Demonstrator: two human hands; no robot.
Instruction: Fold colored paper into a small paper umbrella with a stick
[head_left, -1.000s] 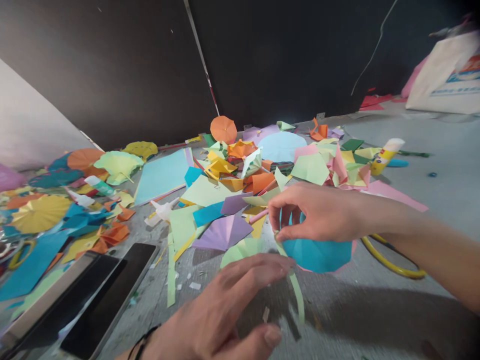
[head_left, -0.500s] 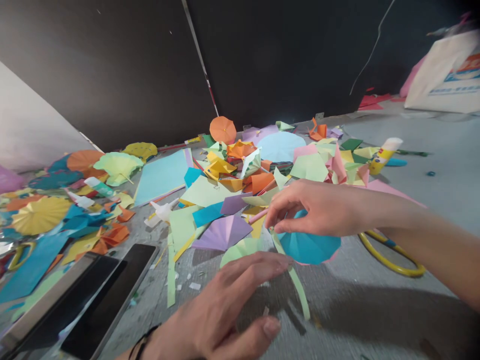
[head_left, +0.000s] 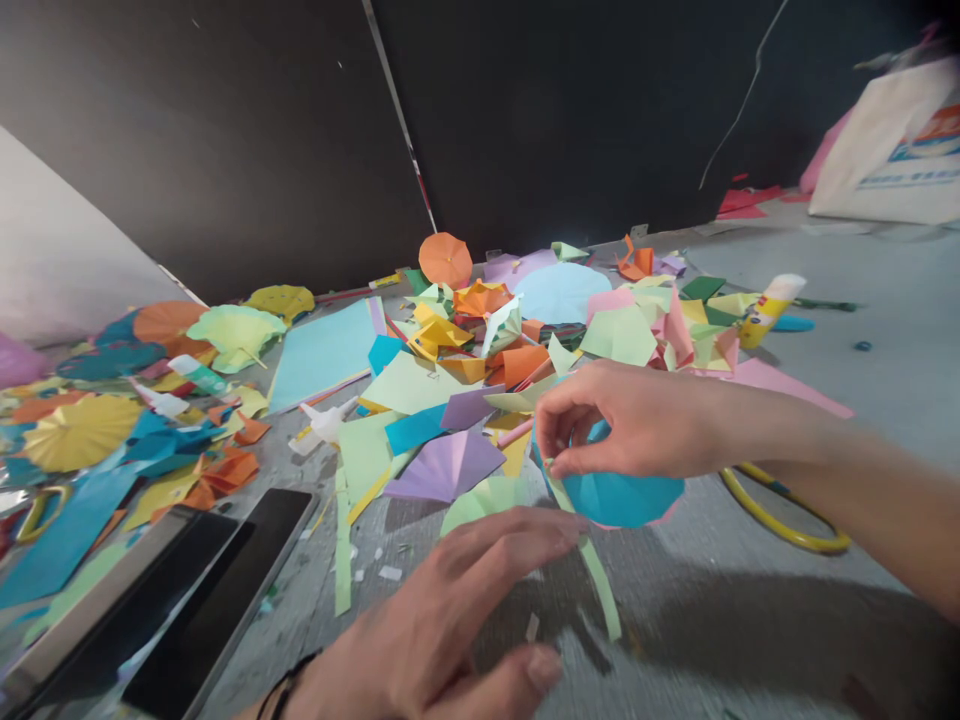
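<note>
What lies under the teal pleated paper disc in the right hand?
A pink paper edge peeks out beneath the teal pleated paper disc; the rest is covered.

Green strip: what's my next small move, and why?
Probably slide the left hand down the green strip to flatten it: the right hand pinches its upper end at the teal paper circle, while the lower part curves loose on the table.

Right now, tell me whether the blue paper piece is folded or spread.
Spread: the blue paper piece fans out wide and rounded beneath the right hand holding it.
</note>
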